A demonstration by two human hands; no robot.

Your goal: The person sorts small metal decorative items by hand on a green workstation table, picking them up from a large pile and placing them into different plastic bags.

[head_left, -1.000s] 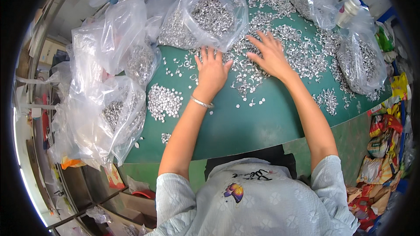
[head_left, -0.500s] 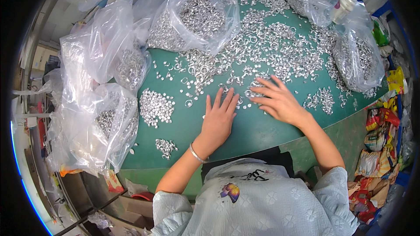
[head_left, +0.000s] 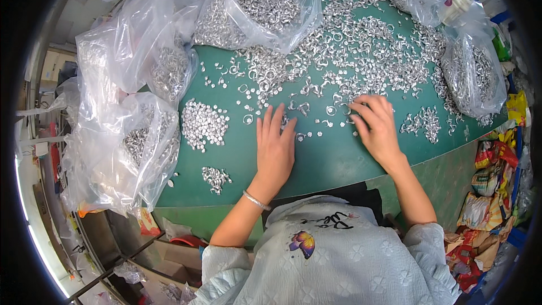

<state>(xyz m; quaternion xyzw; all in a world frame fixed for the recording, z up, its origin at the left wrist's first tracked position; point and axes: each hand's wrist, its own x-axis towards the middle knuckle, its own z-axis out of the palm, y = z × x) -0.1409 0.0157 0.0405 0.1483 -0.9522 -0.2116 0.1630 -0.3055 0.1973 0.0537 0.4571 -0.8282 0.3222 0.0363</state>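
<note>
My left hand (head_left: 275, 148) lies flat, fingers spread, on the green table (head_left: 327, 161), its fingertips at the near edge of a wide scatter of small silver metal rings and bits (head_left: 344, 56). My right hand (head_left: 377, 125) rests palm down to the right of it, fingers curled over a few loose silver pieces. Neither hand visibly holds anything. A silver bangle (head_left: 256, 200) circles my left wrist.
A sorted heap of silver pieces (head_left: 204, 124) and a smaller heap (head_left: 215, 178) lie left of my left hand. Clear plastic bags of silver parts stand at the back (head_left: 265, 5), left (head_left: 130, 141) and right (head_left: 471, 76). Coloured packets (head_left: 488, 192) pile beside the table's right edge.
Both hands have drawn back toward me from the far pile, dragging silver pieces nearer the front of the table.
</note>
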